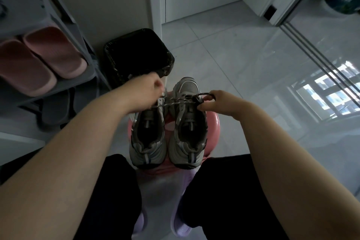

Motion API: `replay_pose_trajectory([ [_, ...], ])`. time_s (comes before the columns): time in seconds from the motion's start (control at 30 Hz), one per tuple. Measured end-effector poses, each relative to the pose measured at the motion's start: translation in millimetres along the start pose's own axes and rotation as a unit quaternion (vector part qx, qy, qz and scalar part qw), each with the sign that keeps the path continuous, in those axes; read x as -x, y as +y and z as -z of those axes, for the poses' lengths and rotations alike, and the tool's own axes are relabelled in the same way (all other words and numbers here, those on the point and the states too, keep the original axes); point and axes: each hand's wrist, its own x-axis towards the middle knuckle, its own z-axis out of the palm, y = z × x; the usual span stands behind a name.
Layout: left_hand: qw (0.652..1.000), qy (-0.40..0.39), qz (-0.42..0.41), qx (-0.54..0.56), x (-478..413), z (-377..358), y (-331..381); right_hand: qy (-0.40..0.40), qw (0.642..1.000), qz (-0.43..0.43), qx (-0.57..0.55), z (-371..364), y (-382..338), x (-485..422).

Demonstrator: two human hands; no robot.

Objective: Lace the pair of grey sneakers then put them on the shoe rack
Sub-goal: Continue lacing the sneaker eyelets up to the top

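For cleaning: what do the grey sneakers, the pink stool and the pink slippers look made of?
Grey sneakers: probably textile with smooth synthetic overlays, faint sheen on the heels. Pink stool: glossy moulded plastic, judging by rim highlights. Pink slippers: matte foam or rubber, seamless, rounded.

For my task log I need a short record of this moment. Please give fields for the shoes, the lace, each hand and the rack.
sneakers: pair of grey low-top sneakers, side by side on a round pink plastic stool, heels toward the person
lace: speckled grey cord lace, stretched between both hands over the sneakers
left: the left hand grips the lace
right: the right hand pinches a loop of the lace
rack: grey shoe rack at the left, pink foam slippers on a shelf
progress: sneakers not yet on the rack
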Motion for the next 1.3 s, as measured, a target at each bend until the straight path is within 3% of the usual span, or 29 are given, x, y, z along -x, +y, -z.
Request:
replay_pose_trajectory([
  [0.07, 0.980, -0.072, 0.002, -0.184, 3.0, -8.4, 0.8, 0.003, 1.000, 0.011, -0.010, -1.5, -1.5, -0.2],
  [0.17, 0.984, -0.036, -0.049, -0.170, 3.9, -17.7, 9.2, 0.003, 1.000, 0.012, -0.020, -1.4, -1.5, -0.6],
  [0.23, 0.992, 0.063, -0.078, -0.070, 0.9, -13.7, 10.1, 0.002, 1.000, 0.009, -0.021, -0.4, -0.3, -1.2],
  [0.3, 0.979, 0.173, -0.045, 0.095, -4.2, 1.1, 4.0, -0.001, 1.000, 0.001, -0.028, -0.4, 1.1, -1.4],
  [0.4, 0.863, 0.294, 0.015, 0.411, -3.2, 32.1, -5.0, -0.002, 1.000, 0.000, -0.028, -2.0, 0.3, -1.5],
  [0.43, 0.837, 0.301, 0.024, 0.456, -1.5, 35.1, -6.5, -0.001, 1.000, 0.002, -0.028, -2.9, -0.3, -2.0],
  [0.47, 0.839, 0.281, 0.029, 0.465, 1.3, 34.4, -4.8, -0.002, 1.000, 0.003, -0.031, -3.6, -0.9, -2.9],
  [0.6, 0.928, 0.061, 0.010, 0.369, 5.8, 5.0, 11.9, -0.004, 0.999, 0.012, -0.041, -6.0, -2.8, -3.4],
  [0.63, 0.949, 0.010, 0.021, 0.314, 4.0, -4.8, 13.8, -0.001, 0.999, 0.015, -0.044, -6.7, -2.8, -3.5],
  [0.7, 0.994, -0.053, 0.034, 0.091, -0.9, -24.2, 16.9, 0.005, 0.999, 0.018, -0.049, -8.3, -2.7, -4.1],
  [0.77, 0.989, -0.068, 0.016, -0.127, -2.6, -39.1, 18.9, 0.011, 0.999, 0.017, -0.045, -9.4, -2.2, -5.0],
  [0.8, 0.984, -0.057, 0.000, -0.167, -2.3, -41.2, 21.5, 0.013, 0.999, 0.015, -0.040, -9.4, -1.8, -5.2],
  [0.93, 0.985, -0.058, -0.051, -0.157, -2.5, -22.5, 27.2, 0.013, 1.000, 0.007, -0.028, -8.0, -0.6, -2.5],
  [1.1, 0.988, -0.127, -0.007, -0.082, 8.5, 17.9, 7.3, 0.024, 0.999, 0.018, -0.021, -8.3, 0.4, -1.4],
  [1.3, 0.939, -0.243, 0.066, -0.232, 13.0, 8.9, 18.1, 0.010, 0.998, 0.042, -0.055, -10.5, -1.5, -1.7],
])
